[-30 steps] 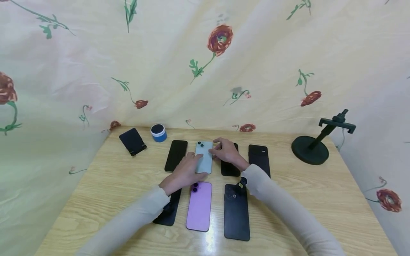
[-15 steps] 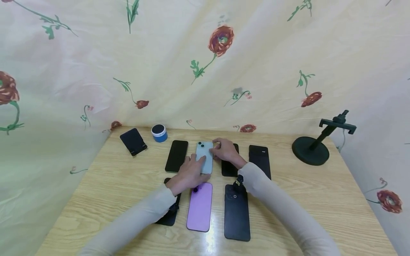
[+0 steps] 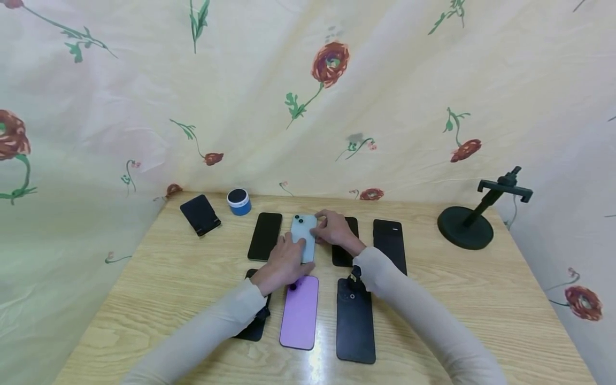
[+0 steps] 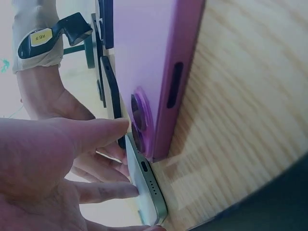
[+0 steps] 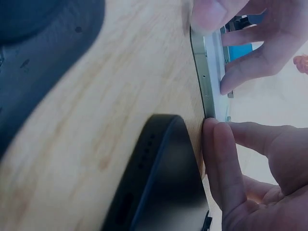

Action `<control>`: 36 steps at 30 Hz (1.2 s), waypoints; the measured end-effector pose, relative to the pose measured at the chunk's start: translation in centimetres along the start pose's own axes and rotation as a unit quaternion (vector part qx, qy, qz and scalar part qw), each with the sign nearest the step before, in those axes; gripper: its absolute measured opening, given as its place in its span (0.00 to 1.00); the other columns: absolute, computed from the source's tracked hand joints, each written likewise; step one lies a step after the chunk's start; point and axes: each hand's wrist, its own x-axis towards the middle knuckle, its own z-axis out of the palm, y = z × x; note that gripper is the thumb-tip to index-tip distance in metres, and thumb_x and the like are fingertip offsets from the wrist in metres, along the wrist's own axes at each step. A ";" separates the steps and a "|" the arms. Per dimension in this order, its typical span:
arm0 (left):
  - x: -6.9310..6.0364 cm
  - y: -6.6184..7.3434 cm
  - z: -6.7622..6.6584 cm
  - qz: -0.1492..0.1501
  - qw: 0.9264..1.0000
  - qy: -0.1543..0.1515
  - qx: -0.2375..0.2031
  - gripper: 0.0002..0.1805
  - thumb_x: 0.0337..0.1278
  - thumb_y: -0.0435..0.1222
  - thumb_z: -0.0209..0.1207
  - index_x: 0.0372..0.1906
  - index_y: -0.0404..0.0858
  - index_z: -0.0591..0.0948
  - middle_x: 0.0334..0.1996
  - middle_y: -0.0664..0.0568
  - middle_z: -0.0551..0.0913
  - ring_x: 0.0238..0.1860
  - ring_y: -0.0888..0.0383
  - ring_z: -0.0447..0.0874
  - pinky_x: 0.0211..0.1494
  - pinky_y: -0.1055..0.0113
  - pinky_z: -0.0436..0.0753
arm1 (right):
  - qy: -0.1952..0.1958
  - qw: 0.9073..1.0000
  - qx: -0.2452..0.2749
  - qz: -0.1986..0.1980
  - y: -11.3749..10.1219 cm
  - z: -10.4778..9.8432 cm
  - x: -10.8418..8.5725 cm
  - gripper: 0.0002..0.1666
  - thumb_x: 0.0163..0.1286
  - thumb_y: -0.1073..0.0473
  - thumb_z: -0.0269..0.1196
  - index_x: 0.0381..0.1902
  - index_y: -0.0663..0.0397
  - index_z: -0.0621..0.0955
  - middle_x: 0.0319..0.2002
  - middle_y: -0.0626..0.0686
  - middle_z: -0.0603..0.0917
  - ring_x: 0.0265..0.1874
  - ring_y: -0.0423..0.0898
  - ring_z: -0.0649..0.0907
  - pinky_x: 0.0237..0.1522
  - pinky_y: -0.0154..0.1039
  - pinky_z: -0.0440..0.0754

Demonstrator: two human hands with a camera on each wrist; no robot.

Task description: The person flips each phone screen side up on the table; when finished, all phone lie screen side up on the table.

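Observation:
A light-blue smartphone (image 3: 301,225) lies back up on the table between my hands, slightly tilted in the head view. My left hand (image 3: 283,263) reaches over its lower end. In the left wrist view the thumb is near the phone's bottom end, and straight fingers (image 4: 108,191) touch its back. At the right edge and upper corner, my right hand (image 3: 333,229) touches the phone; its extended fingers (image 5: 226,149) meet the side in the right wrist view. A purple smartphone (image 3: 299,321) lies just below, partly under the left thumb. A black smartphone (image 3: 342,258) lies partly beneath the right hand.
More dark phones lie around: one at upper left (image 3: 265,236), one at right (image 3: 390,240), one at lower right (image 3: 355,331), another under the left wrist. A black folding stand (image 3: 200,215), a blue-and-white round speaker (image 3: 239,202) and a black phone stand (image 3: 466,229) stand behind.
The light-blue phone has shifted slightly left and tilted a little. My left hand has moved a little up and right over it, and my right hand has moved slightly left.

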 end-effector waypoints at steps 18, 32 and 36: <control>0.5 0.0 0.1 -0.003 1.000 0.011 -0.004 0.33 0.67 0.49 0.68 0.68 0.32 0.76 0.62 0.30 0.72 0.55 0.42 0.72 0.51 0.53 0.82 | -0.011 1.000 0.026 0.004 0.3 0.1 0.3 0.36 0.71 0.60 0.69 0.73 0.64 0.71 0.37 0.58 0.91 0.21 0.38 0.87 0.28 0.30 0.82; 0.3 0.1 0.3 0.005 1.000 0.005 -0.007 0.30 0.69 0.47 0.66 0.65 0.30 0.77 0.59 0.30 0.74 0.52 0.43 0.71 0.48 0.57 0.79 | 0.004 1.000 0.003 0.012 0.0 0.4 0.1 0.35 0.71 0.59 0.69 0.73 0.61 0.72 0.38 0.56 0.90 0.24 0.39 0.87 0.28 0.30 0.79; 0.3 -0.1 0.2 0.009 1.000 0.000 -0.015 0.31 0.70 0.46 0.65 0.68 0.31 0.75 0.60 0.29 0.73 0.54 0.41 0.71 0.51 0.54 0.80 | 0.006 0.999 0.031 0.010 -0.2 0.5 -0.3 0.36 0.71 0.62 0.69 0.73 0.62 0.71 0.44 0.60 0.88 0.27 0.42 0.89 0.31 0.34 0.86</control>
